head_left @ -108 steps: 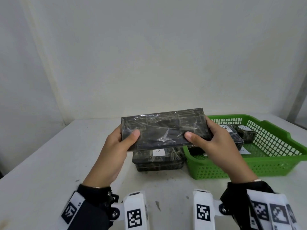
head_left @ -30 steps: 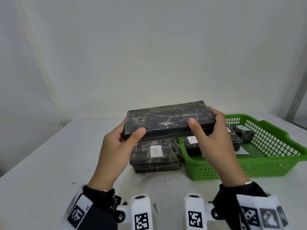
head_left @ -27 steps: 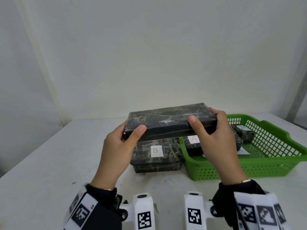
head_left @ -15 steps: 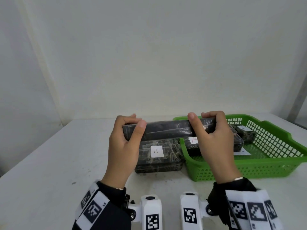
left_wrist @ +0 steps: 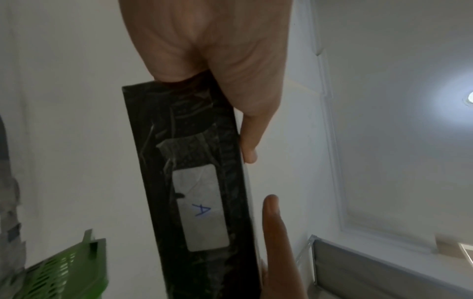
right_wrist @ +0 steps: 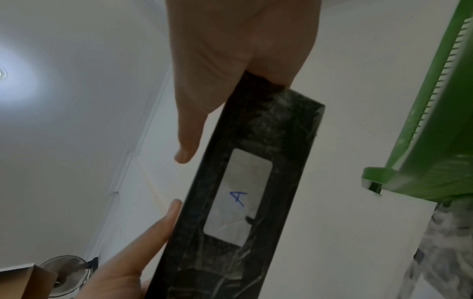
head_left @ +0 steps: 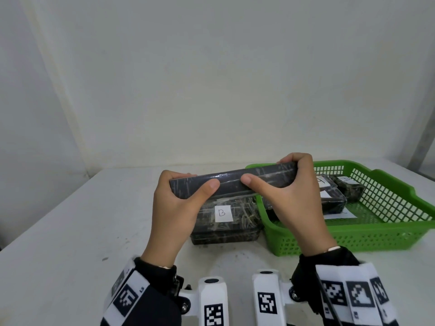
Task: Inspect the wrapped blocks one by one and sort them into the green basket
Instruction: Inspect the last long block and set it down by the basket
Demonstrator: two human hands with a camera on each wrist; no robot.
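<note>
I hold a dark wrapped block (head_left: 231, 182) edge-on above the table, with its long side towards me. My left hand (head_left: 175, 203) grips its left end and my right hand (head_left: 292, 191) grips its right end, thumbs on the near face. Both wrist views show the block's (left_wrist: 194, 182) underside with a white label marked A (right_wrist: 239, 199). Below it a second wrapped block (head_left: 226, 222) labelled B lies on the table. The green basket (head_left: 376, 234) stands to the right with several wrapped blocks (head_left: 332, 196) inside.
The white table (head_left: 70, 231) stretches to the left and front. A white wall stands close behind. A paper slip (head_left: 339, 216) lies on the basket's floor. The basket's rim (right_wrist: 419, 165) hangs close beside the held block in the right wrist view.
I have tipped the held block from its broad face towards me to edge-on, turning its labelled side downward. My fingers now curl over its top edge. The block on the table has not moved.
</note>
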